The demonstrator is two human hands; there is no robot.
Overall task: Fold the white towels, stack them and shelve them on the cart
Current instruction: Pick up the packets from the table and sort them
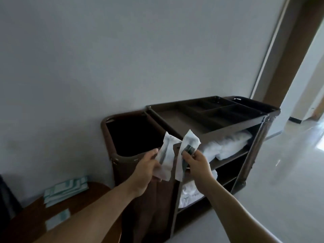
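Cart (175,120) by the wall; folded white towels (231,144) lie flat on its upper shelf, long side running along the shelf, more below. Towel step looks about done. Left hand (145,165) pinches a packet (166,155) btwn thumb & fingers, right hand (196,163) pinches a second packet (188,142), both upright. Next prob: set them in the top tray w/o dropping

Grey wall (122,50), glossy pale floor (289,172)

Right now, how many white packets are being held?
2: left packet in the left hand, right packet in the right hand, both before the cart. None seems hidden.
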